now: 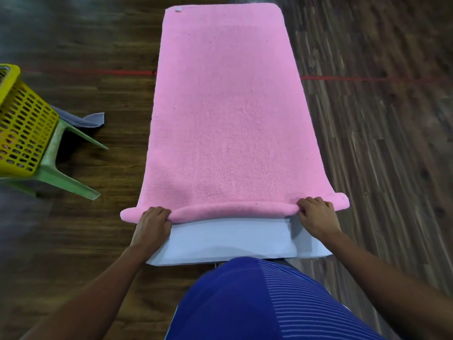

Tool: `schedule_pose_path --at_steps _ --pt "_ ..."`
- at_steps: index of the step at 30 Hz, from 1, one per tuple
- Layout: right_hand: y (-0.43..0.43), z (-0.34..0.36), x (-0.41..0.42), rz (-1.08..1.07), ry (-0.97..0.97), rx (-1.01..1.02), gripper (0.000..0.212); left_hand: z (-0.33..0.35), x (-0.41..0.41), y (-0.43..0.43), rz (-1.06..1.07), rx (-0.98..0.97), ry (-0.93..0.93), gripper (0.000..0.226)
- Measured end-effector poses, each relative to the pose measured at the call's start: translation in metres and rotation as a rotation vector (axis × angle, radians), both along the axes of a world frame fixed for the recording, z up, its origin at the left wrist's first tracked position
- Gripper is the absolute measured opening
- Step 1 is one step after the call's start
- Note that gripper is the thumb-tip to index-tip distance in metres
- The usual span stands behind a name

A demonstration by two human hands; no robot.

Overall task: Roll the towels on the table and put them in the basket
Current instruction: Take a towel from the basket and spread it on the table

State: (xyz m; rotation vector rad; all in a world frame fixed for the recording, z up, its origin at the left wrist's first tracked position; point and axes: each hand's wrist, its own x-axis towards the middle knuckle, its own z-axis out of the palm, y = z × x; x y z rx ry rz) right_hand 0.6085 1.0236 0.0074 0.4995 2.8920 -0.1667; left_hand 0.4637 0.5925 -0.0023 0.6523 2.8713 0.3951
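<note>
Step in hand: the rolling of the pink towel (225,114) is, as I judge, only at its beginning; one thin turn is made at the near end.
Where the towel is: it lies flat along the narrow white table (228,241) and covers nearly all of it. Only a strip of the table near the person is bare.
Left hand (153,223): it grips the rolled edge (232,209) close to its left end, fingers curled over the top and pressed together.
Right hand (316,214): it grips the same roll close to the right end, fingers curled over it side by side. I cannot tell where the thumb is.
Why held so: one hand near each end probably keeps the roll straight and equally tight over the whole width.
Look of the towel: thick, fluffy terry cloth, smooth and without folds, with a small white tag (178,9) at the far corner. The ends of the roll stick out past the table's sides.
Basket: the yellow plastic basket (22,126) stands on a green stool (56,173) to the left, well apart from the table.
Other: a grey-blue cloth (85,119) lies on the wooden floor behind the stool.
</note>
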Motion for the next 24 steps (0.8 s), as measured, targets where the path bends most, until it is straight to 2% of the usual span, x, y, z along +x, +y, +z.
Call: schedule_pose_path --at_steps 4,6,8,11,13,16,18,24 --pt "0.006 0.005 -0.005 0.015 -0.194 0.075 0.031 0.008 -0.005 0.005 -0.037 -0.105 -0.039 0.028" --pt "0.005 0.002 -0.007 -0.018 -0.112 0.068 0.02 0.006 -0.007 0.007 0.011 -0.109 0.015 0.021" --pt "0.004 -0.002 -0.006 -0.065 0.018 0.027 0.017 0.004 -0.005 0.01 0.093 -0.087 0.102 0.012" --pt "0.001 -0.001 -0.005 -0.101 0.028 -0.073 0.016 0.0 -0.001 0.013 0.151 0.021 0.09 0.008" --pt "-0.001 -0.003 -0.001 -0.055 0.048 -0.083 0.023 -0.006 0.004 0.01 0.148 0.045 0.069 0.018" --pt "-0.003 -0.011 0.012 0.037 0.075 -0.059 0.039 -0.013 0.015 0.001 0.053 -0.049 0.093 0.046" --pt "0.0 -0.016 0.015 0.053 0.071 -0.056 0.045 -0.014 0.017 -0.003 0.011 -0.107 0.113 0.052" --pt "0.009 -0.014 0.004 -0.002 0.069 -0.05 0.03 -0.01 -0.001 -0.002 0.037 -0.104 0.112 0.032"
